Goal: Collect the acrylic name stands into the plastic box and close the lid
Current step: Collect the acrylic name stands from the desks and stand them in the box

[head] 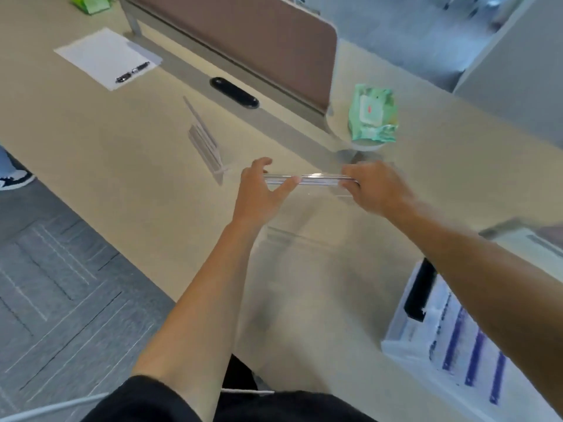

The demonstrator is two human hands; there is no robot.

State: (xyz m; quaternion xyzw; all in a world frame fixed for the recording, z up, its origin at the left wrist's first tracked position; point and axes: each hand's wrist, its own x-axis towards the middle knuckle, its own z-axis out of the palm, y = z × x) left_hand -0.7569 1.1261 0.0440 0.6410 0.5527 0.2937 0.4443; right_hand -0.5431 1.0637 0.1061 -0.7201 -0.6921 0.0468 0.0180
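Both hands hold one clear acrylic name stand (316, 179) above the beige desk (91, 141). My left hand (259, 190) pinches its left end and my right hand (374, 187) grips its right end. The stand's transparent body hangs down toward me and is hard to see. A second acrylic name stand (204, 141) stands on the desk to the left of my hands. The plastic box (451, 327), clear with a black handle and blue-striped contents, sits at the lower right under my right forearm. Whether it has a lid on I cannot tell.
A green wet-wipes pack (373, 117) lies behind my hands near a brown desk divider (243, 35). A white sheet of paper (103, 56) with a pen (132, 72) lies far left. A black cable port (234, 92) is set in the desk. Grey carpet lies at the left.
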